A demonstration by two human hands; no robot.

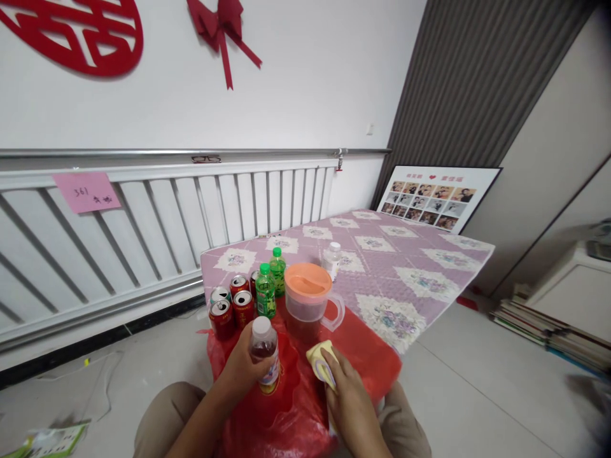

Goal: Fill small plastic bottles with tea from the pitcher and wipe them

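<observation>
My left hand is wrapped round a bottle with a white cap and dark reddish contents, upright over the red plastic sheet. In my right hand a folded pale yellow cloth is gripped, to the right of the bottle. Behind the hands stands a clear plastic pitcher with an orange lid and a handle on its right. Green-capped bottles stand left of it. Several opened red drink cans are grouped farther left.
A white-capped bottle stands behind the pitcher on the purple flowered cover. A white radiator runs along the wall, with a pink note on it. A photo board leans at the back right. Stacked books lie at right.
</observation>
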